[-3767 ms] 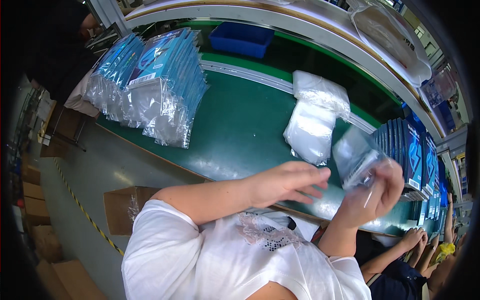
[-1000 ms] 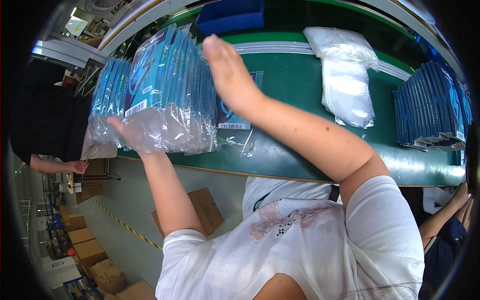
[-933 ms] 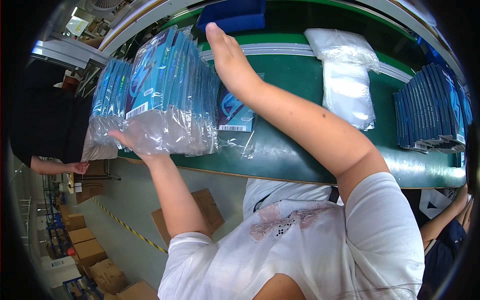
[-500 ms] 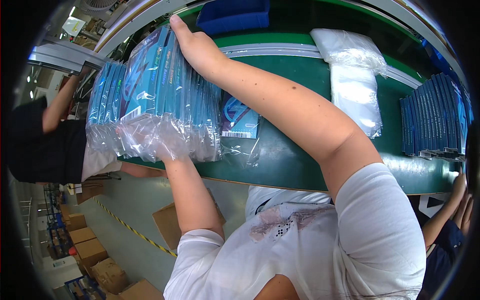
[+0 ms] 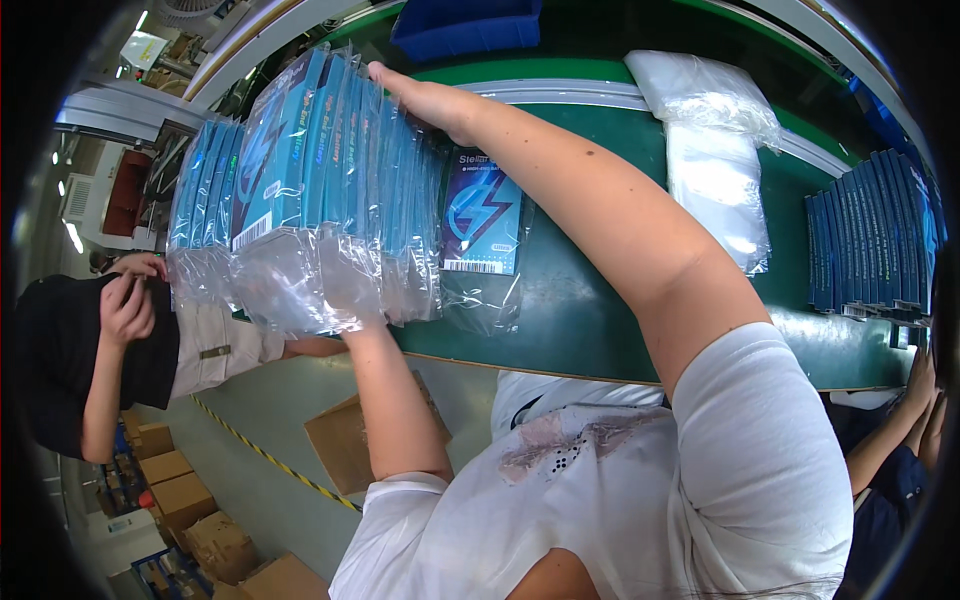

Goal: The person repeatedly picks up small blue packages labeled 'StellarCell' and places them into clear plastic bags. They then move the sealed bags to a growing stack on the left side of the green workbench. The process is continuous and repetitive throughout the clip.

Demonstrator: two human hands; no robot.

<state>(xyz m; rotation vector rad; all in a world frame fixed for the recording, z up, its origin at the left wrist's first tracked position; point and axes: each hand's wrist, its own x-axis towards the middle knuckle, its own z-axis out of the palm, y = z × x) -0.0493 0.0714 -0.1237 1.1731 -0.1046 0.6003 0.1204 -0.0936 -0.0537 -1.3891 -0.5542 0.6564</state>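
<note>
A tight row of flat blue boxes in clear plastic bags stands upright at the left of the green table. My left hand is at the row's near side, its fingers hidden behind loose bag ends. Against the far right side of the row rests my right hand; its thumb side shows, while the other fingers are out of sight behind the boxes. One bagged box lies face up to the right of the row, under my right forearm. A smaller group of bagged boxes stands on the left.
A pile of clear plastic bags lies right of centre. Another upright row of blue boxes stands at the right end. A blue bin is at the back. Co-workers' hands show at left and right. Cartons stand on the floor.
My right hand has slid down and right along the boxes, and my left hand has shifted slightly right. The lying box shows more fully. The left co-worker's arms have drawn back from the table.
</note>
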